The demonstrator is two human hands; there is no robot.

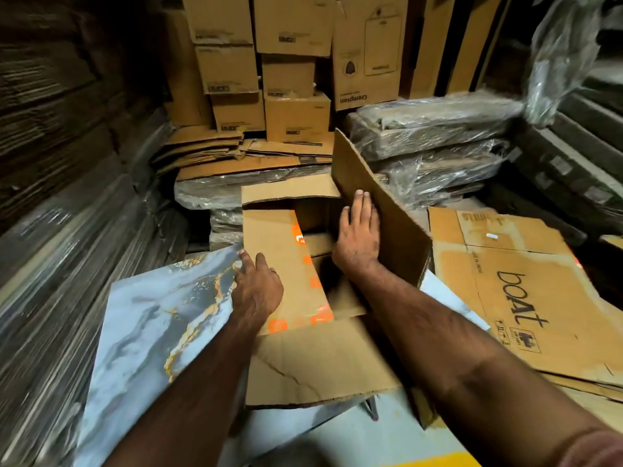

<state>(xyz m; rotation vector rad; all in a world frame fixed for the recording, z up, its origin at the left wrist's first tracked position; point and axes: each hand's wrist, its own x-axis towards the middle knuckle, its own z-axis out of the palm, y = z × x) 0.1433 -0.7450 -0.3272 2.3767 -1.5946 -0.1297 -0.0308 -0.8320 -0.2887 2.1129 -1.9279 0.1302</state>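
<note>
Likely working the flaps of the open cardboard box (320, 362), which sits directly under both hands. Best to press near the score line so the board hinges, not buckles.

Right hand (359, 237): fingers straight, palm flat on the inner face of the upright flap (399, 224).

Left hand (258, 288): fingers extended, resting on the orange-printed flap (276, 244), holding nothing. Marbled tile (151, 318) lies left of it.

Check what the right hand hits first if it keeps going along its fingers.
The right hand lies flat on the box's raised flap; going on, it probably just slides up that flap, though depth is unclear.
</note>
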